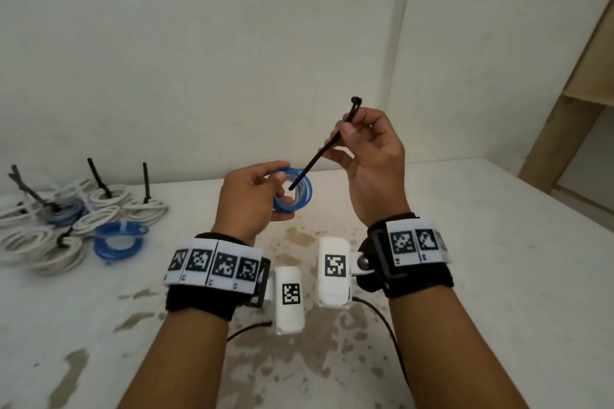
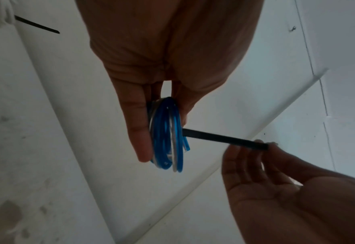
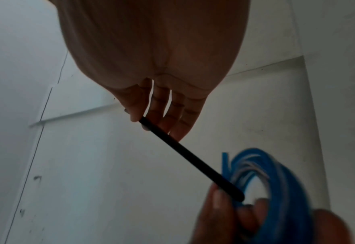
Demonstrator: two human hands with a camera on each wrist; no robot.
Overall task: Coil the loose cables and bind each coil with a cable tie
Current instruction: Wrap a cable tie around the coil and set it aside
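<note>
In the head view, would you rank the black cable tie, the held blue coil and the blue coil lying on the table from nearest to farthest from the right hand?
1. Black cable tie: pinched in the right hand itself.
2. Held blue coil: just left of it, gripped by the left hand.
3. Blue coil on the table: far left, beside the bound white coils.

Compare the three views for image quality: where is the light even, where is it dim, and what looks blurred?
Head view: bright, even light, blue coil and cable tie fairly sharp, wide-angle bending at the edges. Left wrist view: dimmer, left hand shadowed, coil readable. Right wrist view: darkest, coil smeared by blur.
</note>
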